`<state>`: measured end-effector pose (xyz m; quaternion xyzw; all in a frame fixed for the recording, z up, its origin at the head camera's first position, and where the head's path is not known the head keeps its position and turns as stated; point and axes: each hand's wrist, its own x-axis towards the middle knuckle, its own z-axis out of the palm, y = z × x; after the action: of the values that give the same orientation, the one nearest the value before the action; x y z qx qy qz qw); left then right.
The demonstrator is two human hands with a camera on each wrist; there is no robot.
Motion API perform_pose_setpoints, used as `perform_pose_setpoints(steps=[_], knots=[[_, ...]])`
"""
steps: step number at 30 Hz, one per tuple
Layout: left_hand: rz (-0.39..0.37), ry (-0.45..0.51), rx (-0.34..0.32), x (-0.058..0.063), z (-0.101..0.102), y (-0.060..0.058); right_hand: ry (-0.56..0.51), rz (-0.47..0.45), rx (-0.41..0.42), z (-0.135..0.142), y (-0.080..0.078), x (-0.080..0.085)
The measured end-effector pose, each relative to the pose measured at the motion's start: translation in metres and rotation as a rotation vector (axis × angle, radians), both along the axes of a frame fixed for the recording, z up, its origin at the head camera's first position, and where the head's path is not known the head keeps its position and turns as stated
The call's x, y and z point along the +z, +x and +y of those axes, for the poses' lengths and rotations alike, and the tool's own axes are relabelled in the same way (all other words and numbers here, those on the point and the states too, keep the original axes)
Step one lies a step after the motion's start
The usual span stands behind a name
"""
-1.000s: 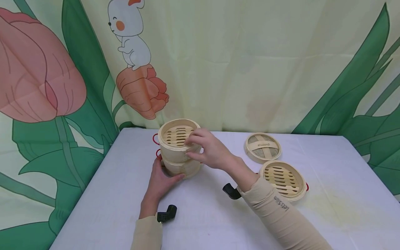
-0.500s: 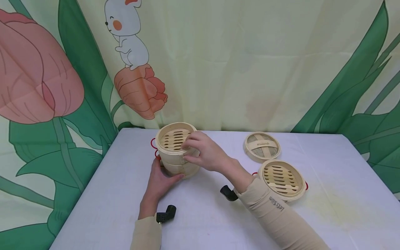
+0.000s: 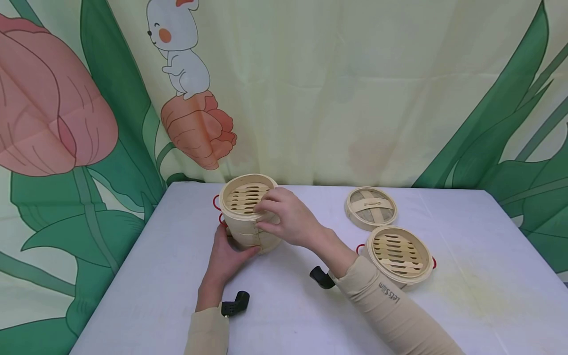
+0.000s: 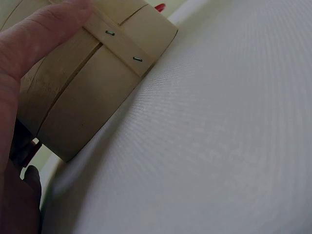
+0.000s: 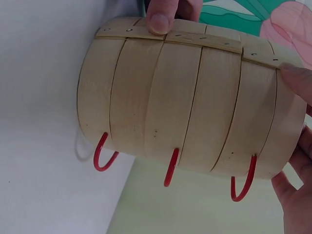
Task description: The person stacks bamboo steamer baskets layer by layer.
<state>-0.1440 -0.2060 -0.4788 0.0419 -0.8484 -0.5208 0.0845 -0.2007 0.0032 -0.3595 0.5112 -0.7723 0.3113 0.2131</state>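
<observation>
Near the table's back left stands a stack of round bamboo steamer baskets (image 3: 244,234), with red loop handles on its left side. The right wrist view shows three handles along the stack (image 5: 175,97). My left hand (image 3: 225,257) grips the stack low down, thumb across the front; in the left wrist view the thumb (image 4: 46,31) presses on the bamboo wall. My right hand (image 3: 288,217) pinches the near-right rim of the top steamer basket (image 3: 237,219), whose slatted floor faces up. The baskets' far side is hidden.
A round bamboo lid (image 3: 372,204) with crossed bands lies at the back right. Just in front of it sits another slatted steamer basket (image 3: 399,264) with red handles, beside my right sleeve (image 3: 381,296). A white cloth (image 3: 284,305) covers the table; a printed curtain (image 3: 328,98) hangs behind.
The top steamer basket has come down slightly and now sits closer to the one below. My right hand moved slightly down and left with it; my left hand stays at the stack's base.
</observation>
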Motion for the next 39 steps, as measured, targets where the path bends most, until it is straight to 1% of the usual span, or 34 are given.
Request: perform_pose_setpoints(steps=[6,11,18,23,30,35,39], knots=[[0.011,0.000,-0.006,0.000,0.000,0.000,-0.003,0.002,-0.011,0.000,0.002,0.000],[0.027,-0.005,-0.007,-0.001,0.000,0.000,-0.017,-0.005,-0.004,0.000,0.003,0.000],[0.044,-0.002,-0.009,0.000,0.000,0.000,-0.063,-0.026,0.008,0.003,0.003,-0.003],[0.049,0.005,-0.013,0.000,0.000,0.001,-0.090,-0.022,0.010,0.008,0.004,-0.004],[0.056,0.005,-0.012,-0.001,0.000,0.000,-0.129,-0.024,-0.011,0.024,0.004,0.001],[0.063,0.000,-0.008,-0.002,0.000,0.000,-0.123,-0.041,-0.042,0.041,0.005,0.003],[0.059,0.006,-0.004,-0.002,0.000,-0.001,-0.122,-0.060,-0.076,0.058,0.006,0.001]])
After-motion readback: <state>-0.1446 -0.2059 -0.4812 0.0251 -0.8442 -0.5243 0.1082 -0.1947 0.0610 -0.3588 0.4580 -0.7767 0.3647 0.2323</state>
